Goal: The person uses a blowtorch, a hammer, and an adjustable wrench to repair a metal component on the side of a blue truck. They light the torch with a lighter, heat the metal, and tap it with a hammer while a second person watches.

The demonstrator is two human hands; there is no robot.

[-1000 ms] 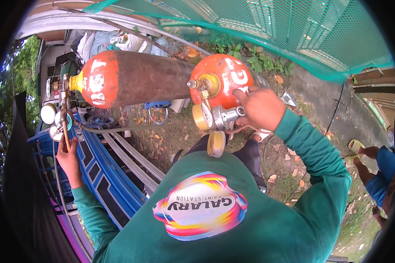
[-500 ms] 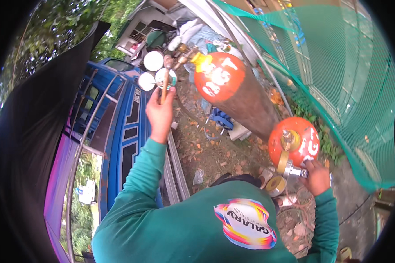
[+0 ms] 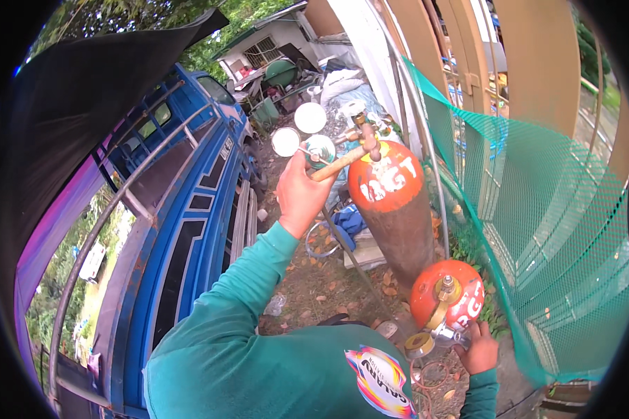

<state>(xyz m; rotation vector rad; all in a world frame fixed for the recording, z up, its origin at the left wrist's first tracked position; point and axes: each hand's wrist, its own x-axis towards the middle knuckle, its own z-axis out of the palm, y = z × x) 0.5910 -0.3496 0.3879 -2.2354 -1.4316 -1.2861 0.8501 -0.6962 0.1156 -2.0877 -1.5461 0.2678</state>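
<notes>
Blue metal truck with black side panels point(image 3: 157, 269), left of the left grip point(image 3: 302, 195); tall brown steel gas cylinder with orange shoulder point(image 3: 402, 230), right of that grip; orange-domed second gas cylinder point(image 3: 428, 285), just beyond the right grip point(image 3: 481, 348). Brown wooden-handled hammer point(image 3: 342, 164), handle clasped in the left grip; brass-and-silver regulator point(image 3: 438, 315), beside the right grip's bent fingers, whether pinched cannot be told; three round pale-faced gauges point(image 3: 309, 118), just beyond the left grip.

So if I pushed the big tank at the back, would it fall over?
The back tank is probably heavy: it's big and looks like metal. It might tip with a hard push, being tall and narrow. Being round, it could roll afterwards.
</notes>
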